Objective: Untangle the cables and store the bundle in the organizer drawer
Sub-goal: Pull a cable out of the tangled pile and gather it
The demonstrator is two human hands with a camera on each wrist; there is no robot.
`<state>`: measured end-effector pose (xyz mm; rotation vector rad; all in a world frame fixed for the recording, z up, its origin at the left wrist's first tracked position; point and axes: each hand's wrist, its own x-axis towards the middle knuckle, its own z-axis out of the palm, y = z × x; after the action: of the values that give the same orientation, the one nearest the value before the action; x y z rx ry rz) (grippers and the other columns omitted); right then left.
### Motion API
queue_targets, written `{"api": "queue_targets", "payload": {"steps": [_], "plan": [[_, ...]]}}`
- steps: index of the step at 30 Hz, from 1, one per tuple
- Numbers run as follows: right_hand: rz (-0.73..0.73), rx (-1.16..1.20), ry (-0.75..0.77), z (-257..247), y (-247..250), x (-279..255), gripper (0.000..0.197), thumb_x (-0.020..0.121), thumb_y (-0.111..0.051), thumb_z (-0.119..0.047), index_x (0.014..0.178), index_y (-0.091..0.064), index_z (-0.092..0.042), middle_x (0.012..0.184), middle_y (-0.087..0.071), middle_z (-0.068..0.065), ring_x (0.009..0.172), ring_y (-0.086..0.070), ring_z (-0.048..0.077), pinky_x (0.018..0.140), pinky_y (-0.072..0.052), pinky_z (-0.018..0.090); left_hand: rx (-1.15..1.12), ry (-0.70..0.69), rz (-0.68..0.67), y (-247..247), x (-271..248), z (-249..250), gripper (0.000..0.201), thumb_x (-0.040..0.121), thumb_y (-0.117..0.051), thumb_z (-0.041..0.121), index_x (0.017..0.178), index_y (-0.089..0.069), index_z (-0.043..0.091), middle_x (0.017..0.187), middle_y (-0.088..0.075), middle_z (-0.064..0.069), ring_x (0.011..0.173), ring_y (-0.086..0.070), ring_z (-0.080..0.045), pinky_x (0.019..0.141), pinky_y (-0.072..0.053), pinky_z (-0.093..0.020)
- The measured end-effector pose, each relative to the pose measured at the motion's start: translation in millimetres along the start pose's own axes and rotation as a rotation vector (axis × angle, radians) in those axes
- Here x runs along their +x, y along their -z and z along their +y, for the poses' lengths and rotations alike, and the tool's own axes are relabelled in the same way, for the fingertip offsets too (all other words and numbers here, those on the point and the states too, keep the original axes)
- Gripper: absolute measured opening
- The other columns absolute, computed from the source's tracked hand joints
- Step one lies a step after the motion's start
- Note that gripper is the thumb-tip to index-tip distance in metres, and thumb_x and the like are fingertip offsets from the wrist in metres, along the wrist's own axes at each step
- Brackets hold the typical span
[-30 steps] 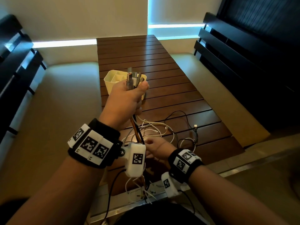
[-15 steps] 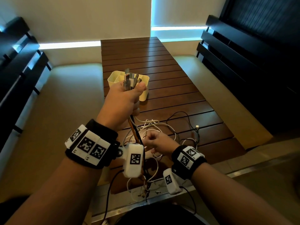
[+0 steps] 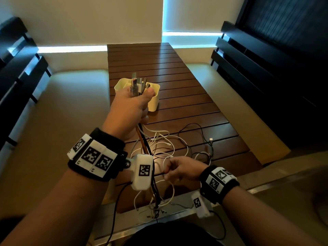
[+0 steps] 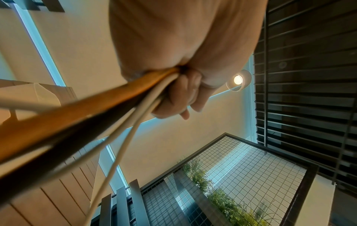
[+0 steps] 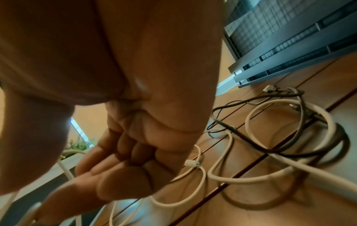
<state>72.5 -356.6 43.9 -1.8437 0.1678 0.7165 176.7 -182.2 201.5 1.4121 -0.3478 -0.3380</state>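
My left hand (image 3: 131, 107) is raised over the wooden table (image 3: 177, 68) and grips a bundle of cables in its fist. Several USB plugs (image 3: 139, 82) stick up above the fist. Orange, black and white cables (image 4: 96, 116) hang down from the left hand (image 4: 183, 94) toward me. The remaining lengths lie as a loose tangle (image 3: 170, 144) on the table. My right hand (image 3: 179, 170) is low near the table's near edge, fingers curled on a white cable among the hanging strands. The cream organizer bin (image 3: 154, 102) stands just behind my left hand.
White and black loops (image 5: 280, 152) lie on the slats to the right of my right hand (image 5: 125, 152), with a loose black cable's plug (image 3: 210, 140) at the far right. Cushioned benches (image 3: 62, 112) with dark slatted backs flank the table. Cable ends dangle past the near edge.
My left hand keeps the bundle held up in about the same place. My right hand has slid slightly lower and toward me along the hanging cables.
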Motion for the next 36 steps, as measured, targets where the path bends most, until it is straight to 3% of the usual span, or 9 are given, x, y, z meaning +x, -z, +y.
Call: {"api": "queue_targets", "payload": {"steps": [5, 10, 14, 18, 21, 23, 26, 30, 36], "plan": [[-0.009, -0.215, -0.079, -2.8, -5.4, -4.0, 0.02, 0.087, -0.071, -0.012, 0.106, -0.063, -0.015, 0.097, -0.071, 0.0, 0.088, -0.067, 0.015, 0.081, -0.054, 0.032, 0.003, -0.006, -0.005, -2.5, 1.8, 1.9, 0.019, 0.102, -0.054, 0.022, 0.11, -0.055, 0.005, 0.055, -0.028, 0.003, 0.045, -0.024, -0.01, 0.043, -0.025, -0.022], [-0.283, -0.759, -0.372, 18.1, -2.2, -8.9, 0.029, 0.086, -0.074, -0.022, 0.111, -0.068, -0.008, 0.09, -0.068, 0.002, 0.076, -0.061, 0.015, 0.071, -0.052, 0.03, -0.012, -0.039, 0.031, 4.6, 5.0, 6.8, 0.019, 0.102, -0.054, 0.02, 0.109, -0.056, 0.003, 0.056, -0.026, 0.001, 0.043, -0.023, -0.01, 0.042, -0.025, -0.02], [-0.03, -0.609, -0.387, 2.5, 27.0, -17.3, 0.03, 0.085, -0.075, -0.026, 0.111, -0.066, -0.016, 0.099, -0.07, -0.002, 0.084, -0.064, 0.011, 0.074, -0.055, 0.027, 0.006, -0.025, 0.038, 5.4, 4.9, 2.7, 0.02, 0.102, -0.054, 0.021, 0.108, -0.057, 0.002, 0.055, -0.028, 0.002, 0.042, -0.025, -0.009, 0.042, -0.027, -0.02], [0.377, -0.333, -0.038, -31.2, 51.7, -27.0, 0.041, 0.085, -0.074, -0.024, 0.122, -0.056, -0.028, 0.107, -0.056, -0.015, 0.103, -0.055, 0.008, 0.082, -0.047, 0.023, 0.013, -0.015, -0.01, -2.0, 5.4, -2.7, 0.02, 0.102, -0.055, 0.023, 0.111, -0.056, 0.005, 0.054, -0.031, 0.006, 0.044, -0.025, -0.009, 0.042, -0.027, -0.022], [0.337, -0.161, 0.224, -58.3, 44.1, -28.9, 0.058, 0.086, -0.074, -0.024, 0.135, -0.048, -0.041, 0.125, -0.053, -0.02, 0.119, -0.05, 0.001, 0.095, -0.046, 0.028, 0.024, -0.02, -0.023, -9.6, 5.8, -4.0, 0.032, 0.101, -0.056, 0.024, 0.117, -0.056, -0.004, 0.053, -0.032, 0.007, 0.043, -0.026, -0.009, 0.042, -0.029, -0.022], [0.26, -0.143, 0.302, -66.8, 33.3, -25.5, 0.045, 0.091, -0.069, -0.025, 0.131, -0.053, -0.041, 0.132, -0.058, -0.011, 0.122, -0.054, 0.004, 0.1, -0.049, 0.032, 0.035, -0.02, -0.017, -12.7, 6.4, -4.4, 0.041, 0.101, -0.056, 0.025, 0.119, -0.053, -0.011, 0.052, -0.033, 0.007, 0.043, -0.028, -0.008, 0.041, -0.03, -0.022], [0.139, -0.07, 0.296, -66.8, 23.5, -25.7, 0.017, 0.099, -0.056, -0.018, 0.114, -0.065, -0.019, 0.111, -0.072, -0.001, 0.102, -0.068, 0.011, 0.091, -0.055, 0.032, 0.019, -0.009, -0.007, -12.0, 5.7, -5.0, 0.038, 0.101, -0.057, 0.024, 0.119, -0.054, -0.009, 0.053, -0.032, 0.006, 0.043, -0.026, -0.009, 0.041, -0.029, -0.021], [-0.093, 0.04, 0.185, -57.6, 20.1, -30.0, 0.013, 0.099, -0.056, -0.012, 0.108, -0.065, -0.012, 0.104, -0.074, 0.002, 0.096, -0.071, 0.014, 0.081, -0.059, 0.03, 0.007, 0.049, -0.013, -11.8, -2.4, -14.9, 0.024, 0.101, -0.055, 0.022, 0.115, -0.057, 0.003, 0.053, -0.033, 0.006, 0.043, -0.026, -0.008, 0.04, -0.028, -0.021], [0.212, 0.278, 0.147, -17.2, 44.5, -5.0, 0.017, 0.092, -0.063, -0.002, 0.106, -0.067, -0.011, 0.112, -0.069, 0.013, 0.099, -0.069, 0.025, 0.09, -0.058, 0.041, 0.04, 0.093, 0.034, -14.7, -12.9, -27.3, 0.028, 0.102, -0.054, 0.025, 0.109, -0.059, -0.001, 0.048, -0.04, 0.009, 0.043, -0.029, -0.006, 0.043, -0.029, -0.023]]}}
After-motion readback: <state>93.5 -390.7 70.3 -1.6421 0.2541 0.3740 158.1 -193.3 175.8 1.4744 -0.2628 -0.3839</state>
